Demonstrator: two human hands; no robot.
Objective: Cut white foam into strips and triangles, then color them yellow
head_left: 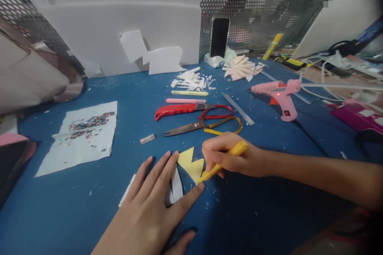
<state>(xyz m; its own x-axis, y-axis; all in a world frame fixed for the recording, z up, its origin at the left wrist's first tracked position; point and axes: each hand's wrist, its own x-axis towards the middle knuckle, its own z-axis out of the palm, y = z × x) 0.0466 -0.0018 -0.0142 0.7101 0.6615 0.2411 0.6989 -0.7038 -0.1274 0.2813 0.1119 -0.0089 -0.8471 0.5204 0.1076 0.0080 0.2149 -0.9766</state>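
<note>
My right hand (pixel 230 153) is closed around a yellow marker (pixel 221 162), its tip touching the lower corner of a small yellow zigzag-edged piece (pixel 192 163), apparently paper. My left hand (pixel 155 195) lies flat with its fingers spread, one fingertip beside the marker tip and others at the piece's left edge. Partly hidden under the left hand is a white cut piece (pixel 176 185). Just beyond the hands lie scissors with brownish-gold handles (pixel 191 128) and a red-handled cutting tool (pixel 179 109). A short pale cap-like piece (pixel 147 139) is left of the blades.
A pink glue gun (pixel 278 91) with a lit red light rests at right, its cable trailing. Farther back are a pink marker (pixel 186 101), a pale yellow marker (pixel 189 93), white scraps (pixel 191 79) and an upright phone (pixel 220 38). At left, a paper sheet (pixel 101 139) holds colourful bits.
</note>
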